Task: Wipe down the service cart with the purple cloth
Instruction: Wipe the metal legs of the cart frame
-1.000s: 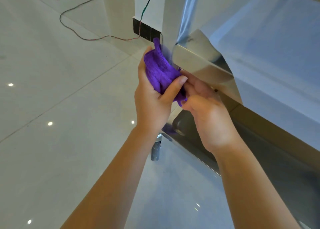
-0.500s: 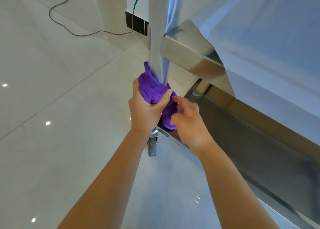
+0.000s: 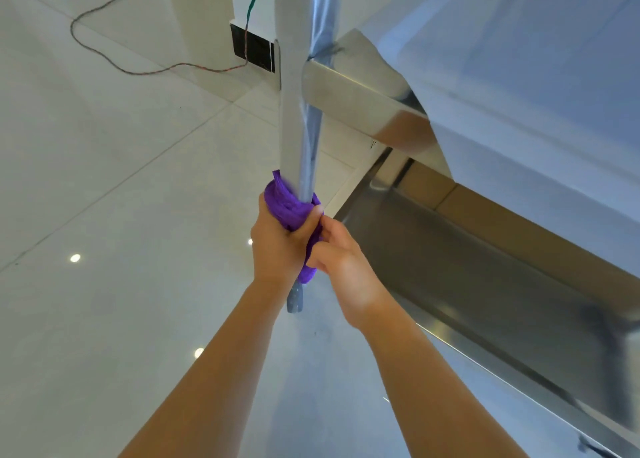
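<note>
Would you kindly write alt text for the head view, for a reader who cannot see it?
A left hand grips a purple cloth wrapped around a service cart's upright post, low down near the caster wheel. The right hand pinches the cloth beside it.

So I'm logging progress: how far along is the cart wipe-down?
In hand: the left hand grips the purple cloth round the cart's corner post, low near the caster; the right hand pinches the cloth. Cannot tell what's been wiped. Possibly left: lower shelf.
</note>
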